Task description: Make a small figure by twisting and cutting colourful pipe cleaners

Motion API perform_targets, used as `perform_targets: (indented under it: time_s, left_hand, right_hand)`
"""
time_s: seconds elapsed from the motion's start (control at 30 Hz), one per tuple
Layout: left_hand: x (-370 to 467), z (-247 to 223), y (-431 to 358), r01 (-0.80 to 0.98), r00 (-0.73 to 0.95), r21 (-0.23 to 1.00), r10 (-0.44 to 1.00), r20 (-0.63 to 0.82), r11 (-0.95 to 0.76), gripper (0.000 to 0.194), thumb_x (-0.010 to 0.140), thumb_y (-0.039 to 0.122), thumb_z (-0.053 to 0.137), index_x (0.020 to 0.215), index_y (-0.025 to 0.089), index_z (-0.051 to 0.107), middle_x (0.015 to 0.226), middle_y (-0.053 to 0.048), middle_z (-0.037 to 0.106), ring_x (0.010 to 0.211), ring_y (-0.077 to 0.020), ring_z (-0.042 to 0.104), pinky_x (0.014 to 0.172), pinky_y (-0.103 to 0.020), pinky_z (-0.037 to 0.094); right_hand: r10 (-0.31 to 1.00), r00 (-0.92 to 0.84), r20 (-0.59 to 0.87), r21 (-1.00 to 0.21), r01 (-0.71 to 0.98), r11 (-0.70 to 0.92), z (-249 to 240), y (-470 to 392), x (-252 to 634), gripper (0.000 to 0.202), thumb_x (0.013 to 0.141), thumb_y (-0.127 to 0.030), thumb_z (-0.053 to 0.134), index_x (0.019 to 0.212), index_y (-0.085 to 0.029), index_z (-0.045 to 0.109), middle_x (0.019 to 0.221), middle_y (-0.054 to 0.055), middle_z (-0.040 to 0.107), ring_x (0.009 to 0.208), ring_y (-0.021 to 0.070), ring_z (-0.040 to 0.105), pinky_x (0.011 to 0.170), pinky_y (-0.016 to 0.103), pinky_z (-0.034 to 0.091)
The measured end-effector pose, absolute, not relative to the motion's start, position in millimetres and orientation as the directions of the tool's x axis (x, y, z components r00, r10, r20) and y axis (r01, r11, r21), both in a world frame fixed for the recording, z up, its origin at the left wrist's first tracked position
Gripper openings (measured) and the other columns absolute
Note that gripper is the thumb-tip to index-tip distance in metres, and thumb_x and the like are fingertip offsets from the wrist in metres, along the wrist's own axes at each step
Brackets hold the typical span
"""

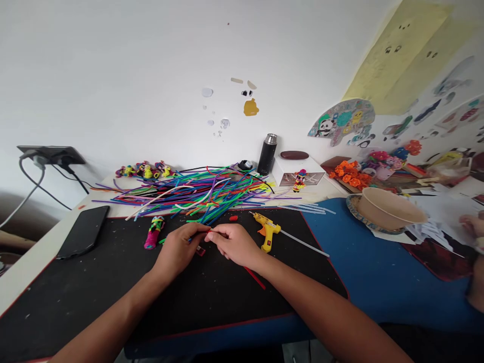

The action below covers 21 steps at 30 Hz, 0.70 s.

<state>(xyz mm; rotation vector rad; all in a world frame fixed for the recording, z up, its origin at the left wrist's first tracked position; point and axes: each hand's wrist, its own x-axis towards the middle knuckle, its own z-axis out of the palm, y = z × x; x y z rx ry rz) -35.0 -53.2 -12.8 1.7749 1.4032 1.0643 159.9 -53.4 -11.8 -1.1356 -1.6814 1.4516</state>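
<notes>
My left hand and my right hand meet over the black mat, fingertips pinched together on a small red bit of pipe cleaner. A red pipe cleaner runs out below my right wrist; whether it joins the bit in my fingers is hidden. Under my left fingers lies a small red object, partly covered. Just beyond my hands is a short red coil. To the right rests a yellow glue gun with a clear glue stick in it. A magenta and green pipe-cleaner figure lies to the left.
Behind the mat spreads a heap of coloured pipe cleaners. A phone lies left. A black flask and a white box stand by the wall. At right are a bowl and another person's hand.
</notes>
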Motion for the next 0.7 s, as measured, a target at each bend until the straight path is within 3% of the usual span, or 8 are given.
perform_targets:
  time_s: [0.13, 0.33, 0.57, 0.7]
  left_hand:
    - [-33, -10, -54, 0.477, 0.182, 0.830, 0.957, 0.227, -0.288, 0.015, 0.082, 0.031, 0.069, 0.084, 0.030, 0.084, 0.089, -0.005, 0.082, 0.085, -0.0279, 0.074, 0.081, -0.034, 0.055]
    - [-33, -2, -56, 0.407, 0.224, 0.884, 0.963, 0.149, -0.232, 0.012, 0.078, 0.038, 0.075, 0.081, 0.031, 0.084, 0.089, -0.005, 0.082, 0.089, -0.0296, 0.074, 0.084, -0.033, 0.056]
    - [-31, -4, -59, 0.397, 0.261, 0.894, 0.960, 0.107, -0.207, 0.015, 0.081, 0.039, 0.075, 0.086, 0.029, 0.084, 0.077, -0.002, 0.080, 0.060, -0.0202, 0.066, 0.065, -0.029, 0.054]
    - [-31, -6, -59, 0.356, 0.230, 0.924, 0.971, 0.061, -0.142, 0.019, 0.079, 0.043, 0.077, 0.087, 0.027, 0.084, 0.083, -0.003, 0.080, 0.061, -0.0199, 0.067, 0.062, -0.029, 0.054]
  right_hand:
    - [0.896, -0.437, -0.073, -0.977, 0.214, 0.025, -10, -54, 159, 0.029, 0.098, -0.039, 0.063, 0.076, -0.021, 0.067, 0.051, -0.007, 0.052, 0.044, 0.0099, 0.046, 0.052, 0.024, 0.033]
    - [0.893, -0.443, -0.078, -0.960, 0.276, 0.053, -8, -49, 167, 0.030, 0.100, -0.040, 0.060, 0.083, -0.019, 0.073, 0.051, -0.006, 0.052, 0.046, 0.0110, 0.045, 0.052, 0.025, 0.030]
    - [0.908, -0.413, -0.070, -0.951, 0.301, 0.064, -12, -45, 171, 0.032, 0.098, -0.042, 0.062, 0.080, -0.019, 0.073, 0.051, -0.004, 0.053, 0.048, 0.0115, 0.045, 0.052, 0.025, 0.024]
    - [0.916, -0.394, -0.077, -0.952, 0.302, 0.050, -13, -43, 172, 0.032, 0.097, -0.044, 0.063, 0.078, -0.019, 0.071, 0.050, -0.004, 0.052, 0.045, 0.0111, 0.044, 0.050, 0.025, 0.024]
